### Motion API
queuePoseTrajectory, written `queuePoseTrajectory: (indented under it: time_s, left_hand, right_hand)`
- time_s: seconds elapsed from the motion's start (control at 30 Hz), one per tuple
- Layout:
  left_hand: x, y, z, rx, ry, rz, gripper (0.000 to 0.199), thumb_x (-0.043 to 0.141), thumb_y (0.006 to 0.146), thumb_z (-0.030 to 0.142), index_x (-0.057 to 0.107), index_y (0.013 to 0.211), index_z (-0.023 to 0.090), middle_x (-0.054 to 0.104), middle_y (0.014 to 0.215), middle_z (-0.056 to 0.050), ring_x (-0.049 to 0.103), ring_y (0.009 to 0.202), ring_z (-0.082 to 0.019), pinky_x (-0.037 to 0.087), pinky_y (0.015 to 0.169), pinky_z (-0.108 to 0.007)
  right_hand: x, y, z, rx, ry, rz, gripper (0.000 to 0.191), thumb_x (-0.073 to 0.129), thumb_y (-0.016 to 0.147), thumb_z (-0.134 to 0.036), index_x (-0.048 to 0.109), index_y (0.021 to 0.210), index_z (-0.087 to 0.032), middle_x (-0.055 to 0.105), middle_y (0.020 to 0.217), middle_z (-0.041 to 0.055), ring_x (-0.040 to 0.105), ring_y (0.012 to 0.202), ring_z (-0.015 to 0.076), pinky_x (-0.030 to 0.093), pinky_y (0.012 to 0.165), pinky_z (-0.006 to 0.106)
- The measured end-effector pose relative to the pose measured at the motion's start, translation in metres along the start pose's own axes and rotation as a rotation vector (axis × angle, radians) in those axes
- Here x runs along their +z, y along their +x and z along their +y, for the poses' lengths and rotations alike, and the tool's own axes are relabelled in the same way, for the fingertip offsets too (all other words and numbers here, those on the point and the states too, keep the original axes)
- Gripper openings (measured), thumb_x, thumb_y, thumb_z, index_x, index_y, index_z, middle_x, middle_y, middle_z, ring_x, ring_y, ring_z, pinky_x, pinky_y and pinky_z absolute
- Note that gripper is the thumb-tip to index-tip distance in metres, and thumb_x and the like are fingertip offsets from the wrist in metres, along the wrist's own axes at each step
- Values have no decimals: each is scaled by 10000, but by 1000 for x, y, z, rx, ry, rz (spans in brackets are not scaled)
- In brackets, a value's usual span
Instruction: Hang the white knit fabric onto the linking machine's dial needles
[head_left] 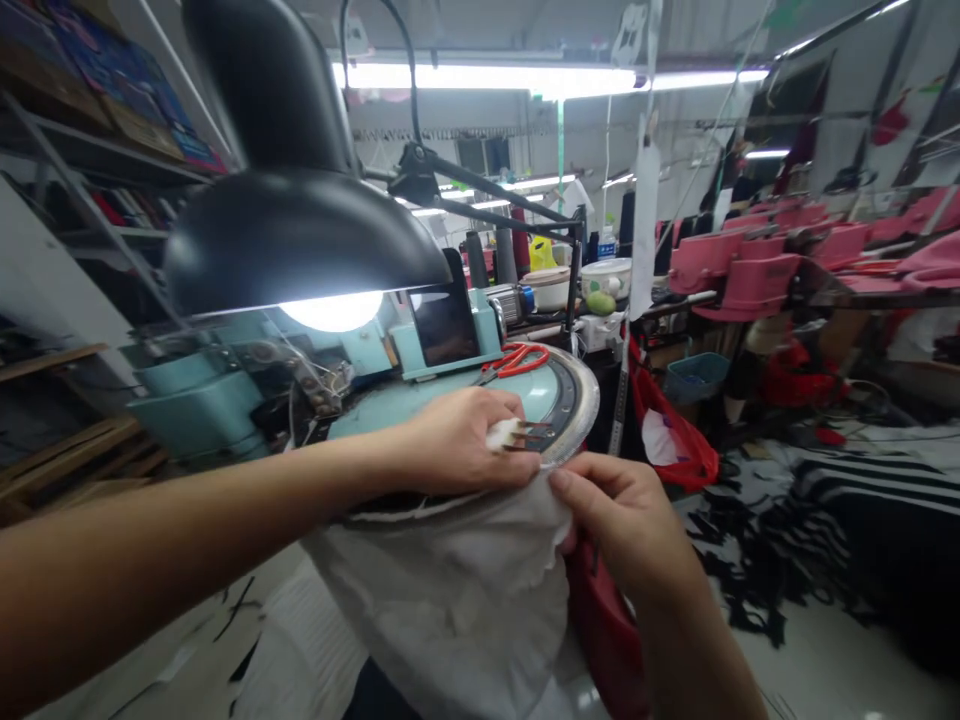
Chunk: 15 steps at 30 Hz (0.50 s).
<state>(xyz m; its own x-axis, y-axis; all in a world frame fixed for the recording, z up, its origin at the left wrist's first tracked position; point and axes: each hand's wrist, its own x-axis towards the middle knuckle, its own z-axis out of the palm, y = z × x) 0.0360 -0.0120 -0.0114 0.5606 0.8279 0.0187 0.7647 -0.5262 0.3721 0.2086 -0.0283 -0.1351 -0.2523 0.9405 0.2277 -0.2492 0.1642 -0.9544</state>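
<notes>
My left hand is closed around a small white-handled tool with several thin brownish prongs pointing right. Its thumb side lies by the top edge of a piece of white fabric, at the rim of a round dial. On the right, my right hand pinches the same fabric edge between thumb and fingers, close to the rim. The fabric hangs down in front of the turquoise machine. Orange-handled scissors rest on the machine top, beyond my left hand.
A black lamp hangs low over the machine's left side, its bulb lit. A dark phone-like panel stands behind the scissors. Right of the dial hangs a red bag. Dark scraps and striped fabric lie lower right.
</notes>
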Motion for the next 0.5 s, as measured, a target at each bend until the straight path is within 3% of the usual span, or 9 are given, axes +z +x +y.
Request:
queuePoseTrajectory:
  time_s: [0.07, 0.13, 0.2, 0.23, 0.27, 0.33, 0.37, 0.43, 0.5]
  left_hand:
    - [2, -2, 1, -24, 20, 17, 248, 597, 760, 374, 494, 629, 191, 531, 666, 27, 473, 580, -117, 319, 541, -248]
    - [8, -4, 1, -26, 23, 53, 296, 600, 772, 440, 509, 635, 195, 542, 649, 24, 483, 590, -131, 325, 551, -255]
    - [13, -3, -2, 2, -10, 108, 398, 584, 795, 557, 517, 630, 201, 538, 624, 23, 484, 587, -142, 319, 547, -267]
    - [14, -1, -5, 31, -35, 151, 426, 573, 807, 590, 519, 636, 204, 537, 622, 24, 480, 585, -143, 315, 544, -271]
    - [13, 1, -7, 63, -63, 215, 444, 580, 809, 609, 509, 639, 205, 535, 628, 24, 478, 593, -142, 316, 548, -273]
    - [8, 2, -12, 115, -123, 389, 430, 615, 807, 600, 486, 680, 210, 535, 660, 25, 470, 610, -139, 322, 556, -273]
    - [4, -2, -13, 146, -148, 478, 417, 622, 817, 586, 475, 701, 214, 530, 673, 26, 463, 616, -135, 328, 563, -272]
    - [-4, -24, -16, 222, -178, 624, 378, 607, 857, 552, 480, 736, 217, 527, 694, 24, 456, 630, -132, 352, 594, -270]
    - [-9, -65, -25, 315, -198, 712, 339, 602, 884, 515, 533, 745, 214, 552, 717, 14, 484, 668, -137, 389, 663, -273]
  right_hand:
    - [3, -9, -2, -8, -144, 78, 383, 646, 845, -501, 646, 649, -172, 578, 454, -4, 527, 398, 128, 393, 395, 215]
    - [19, -32, -5, -146, -434, 342, 331, 654, 846, -483, 676, 702, -186, 636, 536, 29, 574, 453, 158, 433, 425, 243]
    - [48, -62, -6, -359, -727, 594, 189, 673, 854, -395, 709, 836, -211, 718, 715, 71, 644, 561, 191, 502, 516, 273]
    - [68, -76, -5, -439, -809, 590, 127, 666, 864, -346, 710, 893, -230, 738, 790, 79, 662, 590, 195, 528, 561, 283]
    - [91, -87, -3, -508, -837, 506, 94, 646, 878, -302, 707, 919, -243, 746, 827, 77, 673, 599, 192, 542, 589, 287]
    - [138, -96, 5, -510, -879, 348, 177, 649, 868, -294, 700, 1028, -237, 758, 929, 77, 683, 590, 181, 552, 590, 287]
    - [159, -92, 9, -428, -974, 221, 289, 630, 876, -286, 668, 1147, -194, 750, 1001, 110, 701, 628, 200, 558, 615, 307]
    - [183, -76, 15, -129, -1254, 54, 261, 586, 881, -213, 669, 1123, -162, 751, 949, 122, 732, 717, 254, 535, 610, 324]
    - [179, -65, 12, -1, -1343, 71, 150, 569, 865, -158, 704, 932, -161, 744, 875, 127, 736, 755, 296, 512, 609, 337]
